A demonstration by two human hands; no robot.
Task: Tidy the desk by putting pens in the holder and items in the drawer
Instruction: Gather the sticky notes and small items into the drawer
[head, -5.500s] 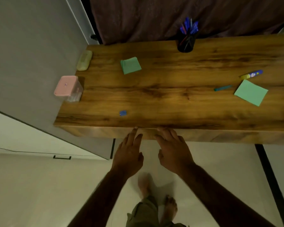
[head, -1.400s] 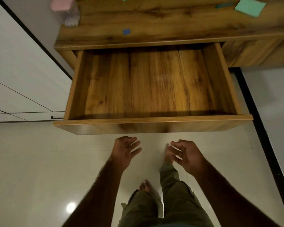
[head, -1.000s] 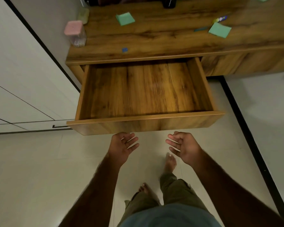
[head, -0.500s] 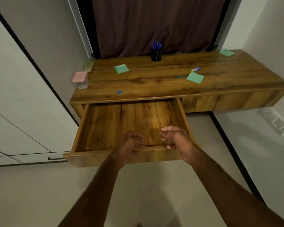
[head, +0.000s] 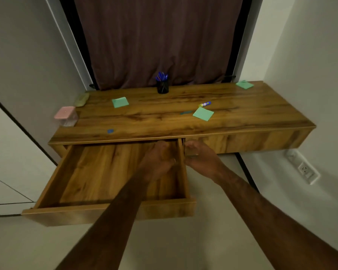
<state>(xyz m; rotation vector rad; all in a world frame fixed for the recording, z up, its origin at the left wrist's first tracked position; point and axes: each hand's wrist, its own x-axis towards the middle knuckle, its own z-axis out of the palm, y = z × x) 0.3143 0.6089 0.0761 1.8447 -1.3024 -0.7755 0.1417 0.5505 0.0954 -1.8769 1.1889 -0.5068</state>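
Glossy, wood-grained surface point(head: 164, 121) below a dark curtain point(head: 158, 39). On it, a slim teal pen point(head: 186, 113) just beside a square green sticky note point(head: 203, 114), with a stubby marker point(head: 204, 104) near. Dark round pen holder point(head: 163, 87) at the back, bristling with blue pens. Underneath, pulled open, a shallow drawer point(head: 86, 213) of the same wood. Left hand point(head: 158, 160) over its right end, right hand point(head: 201, 158) just past its side wall. Fingers of both loosely curled, apparently holding nothing, though blurred. Likely risks: thin notes skidding on the slick top instead of lifting, and the round pen rolling off the front edge.

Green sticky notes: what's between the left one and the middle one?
In the head view, a teal pen lies beside the middle note; toward the left note, bare desk.
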